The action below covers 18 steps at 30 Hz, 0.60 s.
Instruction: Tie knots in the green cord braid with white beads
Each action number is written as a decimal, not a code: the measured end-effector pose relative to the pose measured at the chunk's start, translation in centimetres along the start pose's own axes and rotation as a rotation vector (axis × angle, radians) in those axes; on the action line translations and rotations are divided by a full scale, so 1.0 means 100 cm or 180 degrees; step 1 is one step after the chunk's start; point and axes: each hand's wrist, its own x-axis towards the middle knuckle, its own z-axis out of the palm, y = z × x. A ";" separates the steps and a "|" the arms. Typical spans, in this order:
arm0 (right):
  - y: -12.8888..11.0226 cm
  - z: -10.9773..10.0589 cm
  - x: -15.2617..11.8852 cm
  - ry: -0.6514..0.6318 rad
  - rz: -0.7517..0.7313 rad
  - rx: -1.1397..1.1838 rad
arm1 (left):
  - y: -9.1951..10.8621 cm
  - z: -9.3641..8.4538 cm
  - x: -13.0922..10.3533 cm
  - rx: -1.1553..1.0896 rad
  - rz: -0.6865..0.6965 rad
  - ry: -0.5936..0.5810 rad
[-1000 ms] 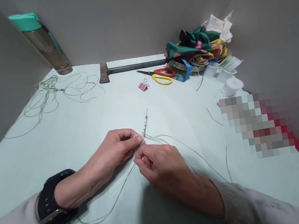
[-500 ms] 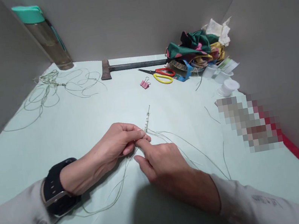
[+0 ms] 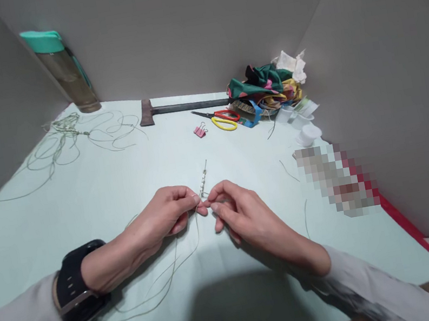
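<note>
A short braided cord strung with small white beads (image 3: 203,182) lies at the middle of the table, its thin tip pointing away from me. My left hand (image 3: 181,208), a black watch on its wrist, pinches the near end of this cord between thumb and index finger. Close beside it, my right hand (image 3: 232,206) is curled, with thumb and fingertips together at the cords by the lowest bead. Loose thin green cords (image 3: 172,277) hang from my left fingers and curve over the table toward me. What lies between the right fingertips is mostly hidden.
At the back stand a bottle with a teal lid (image 3: 69,78) and a tangle of green cord (image 3: 66,133). An axe (image 3: 184,106), scissors (image 3: 224,118), a pink binder clip (image 3: 200,130), bundled fabric (image 3: 267,83) and a white spool (image 3: 309,135) lie along the far side.
My right hand has drawn back and turned, from pointing its index finger under my left thumb to a curled pinch on the right. The view has shifted slightly.
</note>
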 end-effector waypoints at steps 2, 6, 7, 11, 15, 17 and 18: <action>0.001 0.005 0.006 -0.0024 0.0029 0.0255 | -0.002 0.001 -0.002 0.0046 0.0021 -0.0002; 0.003 0.016 0.018 0.0003 0.0076 0.0736 | -0.005 0.002 -0.009 0.0137 0.0064 -0.0030; 0.004 0.018 0.020 0.0018 0.0092 0.0856 | -0.005 0.002 -0.010 0.0158 0.0082 -0.0026; 0.008 0.022 0.025 0.0106 0.0141 0.1212 | -0.004 0.006 -0.016 0.0259 0.0149 0.0061; 0.010 0.024 0.025 0.0123 0.0151 0.1347 | -0.003 0.010 -0.022 0.0427 0.0150 0.0227; 0.010 0.024 0.025 0.0125 0.0144 0.1362 | -0.002 0.007 -0.027 0.0568 0.0200 0.0343; 0.010 0.024 0.025 0.0116 0.0140 0.1364 | -0.002 0.004 -0.030 0.0651 0.0256 0.0434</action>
